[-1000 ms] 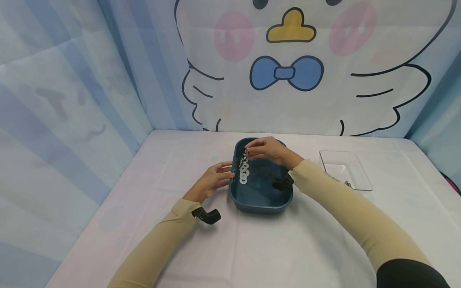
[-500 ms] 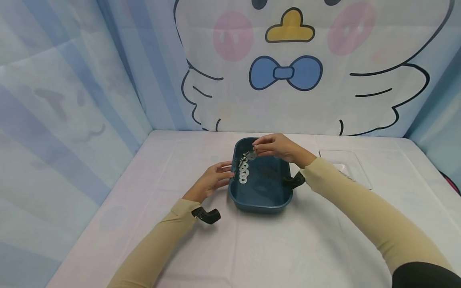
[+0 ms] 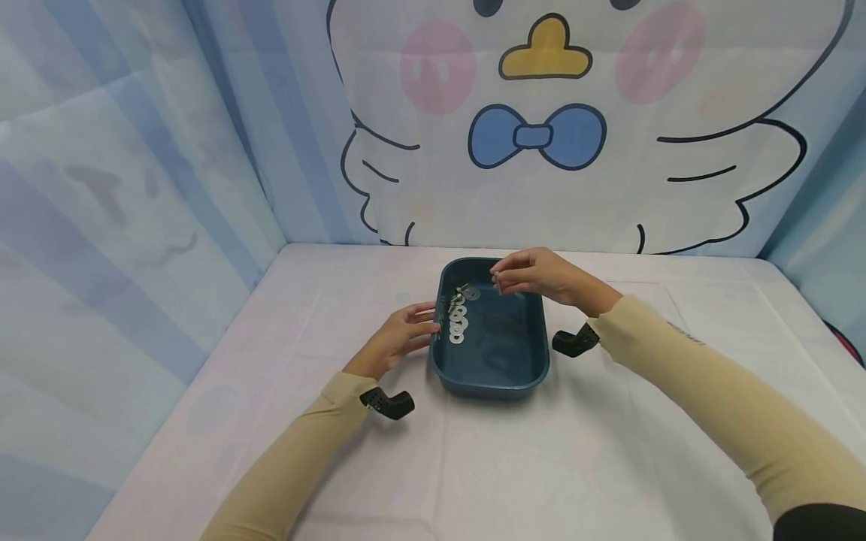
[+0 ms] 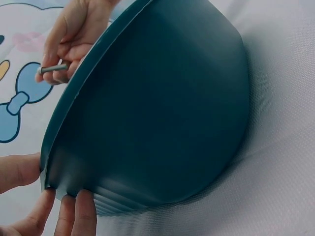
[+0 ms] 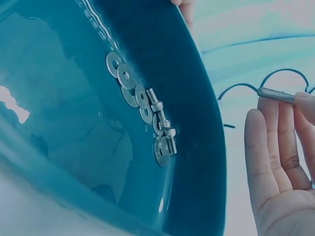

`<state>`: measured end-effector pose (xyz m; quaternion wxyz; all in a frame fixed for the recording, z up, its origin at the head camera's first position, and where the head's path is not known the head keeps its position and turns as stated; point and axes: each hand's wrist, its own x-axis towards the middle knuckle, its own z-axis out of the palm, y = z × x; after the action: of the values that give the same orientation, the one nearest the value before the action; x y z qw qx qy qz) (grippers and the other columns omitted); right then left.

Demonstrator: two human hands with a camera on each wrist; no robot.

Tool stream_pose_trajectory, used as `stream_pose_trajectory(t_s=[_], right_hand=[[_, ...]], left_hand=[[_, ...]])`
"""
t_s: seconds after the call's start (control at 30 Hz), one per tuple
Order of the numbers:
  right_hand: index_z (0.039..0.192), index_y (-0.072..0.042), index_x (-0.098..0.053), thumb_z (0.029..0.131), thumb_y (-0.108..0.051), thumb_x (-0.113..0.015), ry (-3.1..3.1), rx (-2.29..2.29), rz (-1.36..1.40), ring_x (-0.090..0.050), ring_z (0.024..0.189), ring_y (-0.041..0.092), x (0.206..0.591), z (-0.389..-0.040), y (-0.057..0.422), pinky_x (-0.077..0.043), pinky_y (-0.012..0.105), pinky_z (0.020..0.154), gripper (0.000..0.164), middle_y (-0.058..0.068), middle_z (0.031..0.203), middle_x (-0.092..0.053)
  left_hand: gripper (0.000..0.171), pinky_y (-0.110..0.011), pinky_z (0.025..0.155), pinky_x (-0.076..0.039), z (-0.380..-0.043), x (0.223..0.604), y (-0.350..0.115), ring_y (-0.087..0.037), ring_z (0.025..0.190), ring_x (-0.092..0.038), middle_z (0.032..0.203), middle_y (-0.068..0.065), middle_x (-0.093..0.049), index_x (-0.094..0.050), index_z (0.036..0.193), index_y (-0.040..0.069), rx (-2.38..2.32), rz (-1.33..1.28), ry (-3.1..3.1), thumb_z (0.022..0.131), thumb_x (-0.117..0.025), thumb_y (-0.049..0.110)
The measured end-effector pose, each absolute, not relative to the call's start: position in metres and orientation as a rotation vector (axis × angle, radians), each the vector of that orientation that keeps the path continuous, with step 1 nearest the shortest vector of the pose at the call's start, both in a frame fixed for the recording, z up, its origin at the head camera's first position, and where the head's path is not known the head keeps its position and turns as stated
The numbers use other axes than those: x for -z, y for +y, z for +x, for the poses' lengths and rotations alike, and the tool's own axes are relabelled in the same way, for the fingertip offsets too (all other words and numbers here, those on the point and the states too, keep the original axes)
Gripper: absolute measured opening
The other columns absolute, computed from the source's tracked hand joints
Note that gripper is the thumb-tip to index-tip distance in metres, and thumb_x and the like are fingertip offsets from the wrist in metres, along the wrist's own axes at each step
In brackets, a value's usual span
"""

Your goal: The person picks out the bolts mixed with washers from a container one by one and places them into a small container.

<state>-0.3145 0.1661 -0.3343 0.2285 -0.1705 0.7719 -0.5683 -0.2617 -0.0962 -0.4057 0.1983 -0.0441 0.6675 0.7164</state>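
A dark blue-green tray (image 3: 501, 346) stands on the cloth-covered table. My left hand (image 3: 404, 334) holds its left rim, thumb and fingertips at the edge and outer wall. My right hand (image 3: 541, 276) is raised over the tray's far right corner and pinches a metal bolt (image 5: 276, 95) between thumb and fingers. The bolt's threaded end points out past the fingertips in the right wrist view. Inside the tray, along its left wall, lies an overlapping row of flat washers (image 5: 126, 76). Several bolts with nuts (image 5: 166, 124) lie among them.
A clear plastic box (image 3: 651, 283) stands right of the tray, mostly hidden behind the right sleeve (image 3: 690, 368). Black wrist cameras sit under both wrists, the right camera (image 3: 575, 342) close beside the tray's right wall. A printed curtain (image 3: 528, 203) hangs behind the table.
My right hand has risen from the washers at the left wall and moved right with the bolt. The right forearm now covers most of the clear box. My left hand has stayed put.
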Motion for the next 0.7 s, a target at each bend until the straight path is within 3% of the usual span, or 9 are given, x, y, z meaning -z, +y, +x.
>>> stream_pose_trajectory(t_s=[0.43, 0.7], right_hand=[[0.112, 0.001, -0.061, 0.089, -0.016, -0.064, 2.14, 1.533, -0.457, -0.065, 0.096, 0.016, 0.324, -0.298, 0.19, -0.055, 0.028, 0.088, 0.028, 0.003, 0.102, -0.065], [0.108, -0.006, -0.065, 0.089, -0.018, -0.064, 2.179, 1.536, -0.44, -0.065, 0.096, 0.013, 0.318, -0.288, 0.21, -0.055, 0.026, 0.086, 0.023, -0.003, 0.101, -0.065]], left_hand=[[0.052, -0.044, 0.107, -0.04, -0.261, 0.405, -0.095, -0.028, 0.128, -0.049, 0.143, -0.012, -0.045, -0.043, 0.139, 0.011, -1.978, -0.167, 1.893, 0.09, -0.06, 0.003], [0.05, -0.044, 0.107, -0.041, -0.26, 0.404, -0.095, -0.029, 0.127, -0.05, 0.143, -0.012, -0.046, -0.044, 0.138, 0.011, -1.96, -0.165, 1.91, 0.09, -0.059, 0.003]])
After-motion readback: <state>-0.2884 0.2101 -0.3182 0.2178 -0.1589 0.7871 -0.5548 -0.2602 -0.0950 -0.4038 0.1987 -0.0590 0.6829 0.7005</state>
